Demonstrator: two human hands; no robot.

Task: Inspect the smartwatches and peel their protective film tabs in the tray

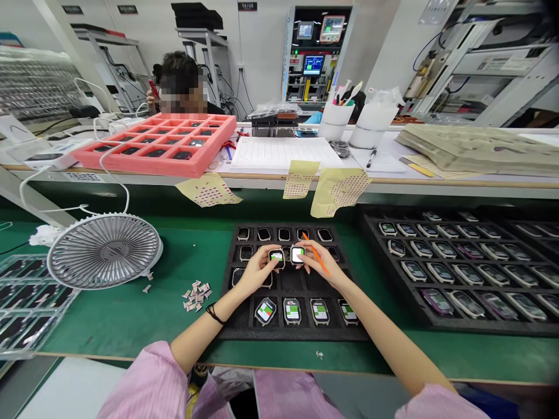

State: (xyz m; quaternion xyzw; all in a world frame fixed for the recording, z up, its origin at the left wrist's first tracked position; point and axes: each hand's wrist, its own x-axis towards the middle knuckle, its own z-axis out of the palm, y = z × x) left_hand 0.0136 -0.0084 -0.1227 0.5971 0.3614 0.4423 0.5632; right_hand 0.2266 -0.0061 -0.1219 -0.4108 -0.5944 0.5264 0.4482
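Black foam tray (231,331) lies right under the fingers, with cut-out pockets in rows. Its back rows, just beyond the fingertips, hold dark watch cases (264,234). Its front row, just nearer than the fingers, holds four smartwatches (292,311) with green-and-white screens, the leftmost sitting tilted. Any print on those screens is too small to read.

Left hand (257,270) reaches in from the lower left, its fingers closed on a green-screen watch (276,257). Right hand (318,262) comes in from the lower right, its fingers closed on a white-screen watch (297,254), just beside the other one. An orange stick (318,257) lies through those right fingers, its tip pointing toward the back of the tray. Both wrists angle inward, and the two hands nearly meet above the tray. Black hair tie (213,314) circles the left wrist, above a pink striped sleeve (148,384).

Right of the fingers, a second black tray (371,233) holds rows of watches (437,301). Left of them, small paper scraps (196,295) lie on a green mat (131,326) near a grey desk fan (105,251). Beyond the fingers, a pink foam tray (152,145) holding dark pieces sits on a shelf, with perforated yellow sheets (338,192) hanging from its edge.
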